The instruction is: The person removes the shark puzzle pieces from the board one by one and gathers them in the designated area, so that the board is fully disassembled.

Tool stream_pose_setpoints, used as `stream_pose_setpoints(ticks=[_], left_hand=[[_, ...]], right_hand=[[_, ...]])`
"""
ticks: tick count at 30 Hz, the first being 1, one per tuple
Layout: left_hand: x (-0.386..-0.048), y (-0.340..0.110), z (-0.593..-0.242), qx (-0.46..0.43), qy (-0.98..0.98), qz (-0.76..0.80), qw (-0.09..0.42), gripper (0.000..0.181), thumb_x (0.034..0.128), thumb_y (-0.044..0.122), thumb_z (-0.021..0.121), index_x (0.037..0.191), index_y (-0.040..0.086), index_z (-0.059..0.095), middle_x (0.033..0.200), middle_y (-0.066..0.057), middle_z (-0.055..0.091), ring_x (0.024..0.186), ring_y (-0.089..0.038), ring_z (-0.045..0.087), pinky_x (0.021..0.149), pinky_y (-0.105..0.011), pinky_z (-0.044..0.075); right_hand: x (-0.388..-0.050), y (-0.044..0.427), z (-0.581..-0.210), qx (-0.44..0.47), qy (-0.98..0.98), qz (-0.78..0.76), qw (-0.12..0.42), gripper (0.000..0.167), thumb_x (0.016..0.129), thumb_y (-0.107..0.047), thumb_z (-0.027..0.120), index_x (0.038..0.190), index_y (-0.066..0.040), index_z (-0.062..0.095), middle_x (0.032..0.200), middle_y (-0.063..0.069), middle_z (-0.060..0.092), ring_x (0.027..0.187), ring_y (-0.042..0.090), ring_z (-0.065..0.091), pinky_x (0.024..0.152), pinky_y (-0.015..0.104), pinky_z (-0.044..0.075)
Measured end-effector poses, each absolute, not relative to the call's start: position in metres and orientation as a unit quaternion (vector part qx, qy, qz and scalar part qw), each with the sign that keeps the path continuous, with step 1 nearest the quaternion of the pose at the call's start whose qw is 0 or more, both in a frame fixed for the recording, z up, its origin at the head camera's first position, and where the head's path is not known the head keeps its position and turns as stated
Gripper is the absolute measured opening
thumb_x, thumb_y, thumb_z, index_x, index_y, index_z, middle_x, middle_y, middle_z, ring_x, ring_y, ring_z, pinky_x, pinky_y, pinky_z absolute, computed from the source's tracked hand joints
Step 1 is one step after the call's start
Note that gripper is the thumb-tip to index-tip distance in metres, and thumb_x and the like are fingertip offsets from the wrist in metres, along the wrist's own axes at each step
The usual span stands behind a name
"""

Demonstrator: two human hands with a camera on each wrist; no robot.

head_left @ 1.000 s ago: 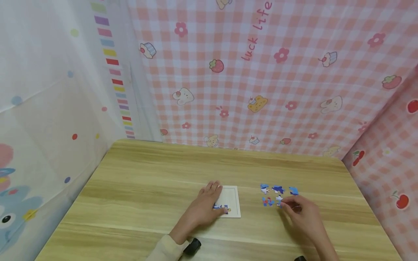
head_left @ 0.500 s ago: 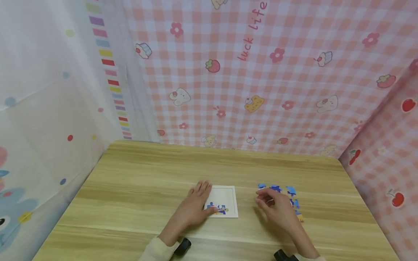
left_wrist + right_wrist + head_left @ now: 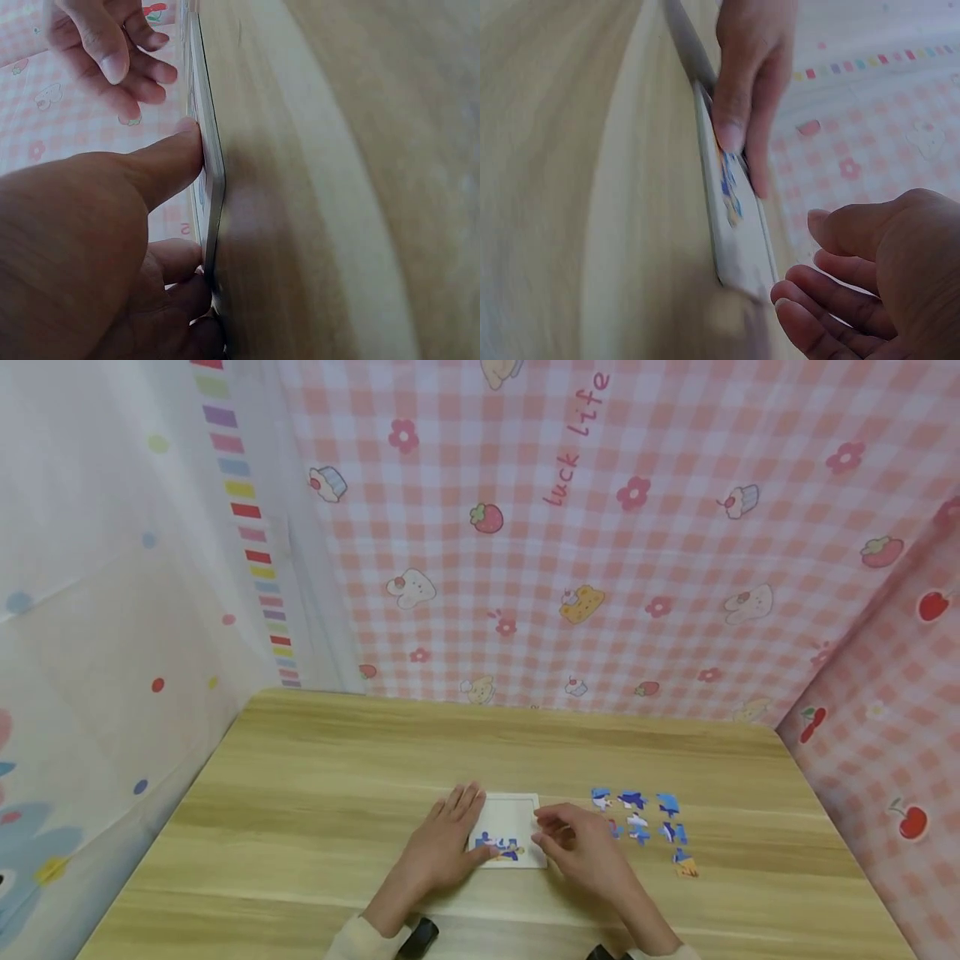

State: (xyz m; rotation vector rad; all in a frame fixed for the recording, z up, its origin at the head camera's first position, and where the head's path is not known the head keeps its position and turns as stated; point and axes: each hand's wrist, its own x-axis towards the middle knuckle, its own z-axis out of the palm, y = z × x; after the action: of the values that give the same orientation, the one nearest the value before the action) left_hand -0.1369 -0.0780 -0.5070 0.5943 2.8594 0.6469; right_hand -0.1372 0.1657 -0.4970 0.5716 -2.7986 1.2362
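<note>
A white puzzle tray (image 3: 513, 812) lies on the table, with joined blue-and-yellow jigsaw pieces (image 3: 512, 852) in its lower left part. My left hand (image 3: 441, 843) rests along the tray's left side, its thumb over the lower left corner. In the left wrist view that thumb presses on the tray's rim (image 3: 214, 169). My right hand (image 3: 581, 843) hovers at the tray's right edge. In the right wrist view its thumb and loosely bent fingers (image 3: 832, 300) stand apart, and no piece shows between them.
Several loose jigsaw pieces (image 3: 632, 799) lie in rough rows on the wooden table (image 3: 360, 768), right of the tray. A piece with yellow (image 3: 686, 864) is lowest among them. A pink checked cloth (image 3: 480, 568) hangs behind the table.
My right hand has moved left from the loose pieces to the tray's right edge, uncovering those pieces. The left hand stays on the tray. The head view has shifted slightly.
</note>
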Motion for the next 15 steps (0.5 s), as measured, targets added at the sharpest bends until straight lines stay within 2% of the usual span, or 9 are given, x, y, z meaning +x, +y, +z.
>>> stream_pose_setpoints(ticks=[6, 15], left_hand=[[-0.136, -0.079, -0.506, 0.200, 0.953, 0.214, 0.072, 0.082, 0.0990, 0.049, 0.061, 0.159, 0.000, 0.032, 0.170, -0.017, 0.024, 0.158, -0.037, 0.023, 0.129, -0.055, 0.022], [-0.138, -0.078, -0.508, 0.203, 0.954, 0.211, 0.071, 0.082, 0.0994, 0.048, 0.061, 0.159, 0.000, 0.032, 0.170, -0.016, 0.024, 0.158, -0.037, 0.023, 0.129, -0.054, 0.023]], right_hand=[[-0.136, 0.147, -0.504, 0.186, -0.896, 0.402, -0.006, 0.023, 0.089, -0.011, 0.079, 0.111, -0.006, 0.074, 0.097, 0.000, 0.073, 0.082, 0.004, 0.065, 0.072, 0.019, 0.058], [-0.136, 0.137, -0.517, 0.185, -0.923, 0.336, 0.024, 0.022, 0.085, -0.023, 0.084, 0.105, -0.018, 0.076, 0.098, -0.011, 0.066, 0.084, 0.003, 0.058, 0.076, 0.021, 0.052]])
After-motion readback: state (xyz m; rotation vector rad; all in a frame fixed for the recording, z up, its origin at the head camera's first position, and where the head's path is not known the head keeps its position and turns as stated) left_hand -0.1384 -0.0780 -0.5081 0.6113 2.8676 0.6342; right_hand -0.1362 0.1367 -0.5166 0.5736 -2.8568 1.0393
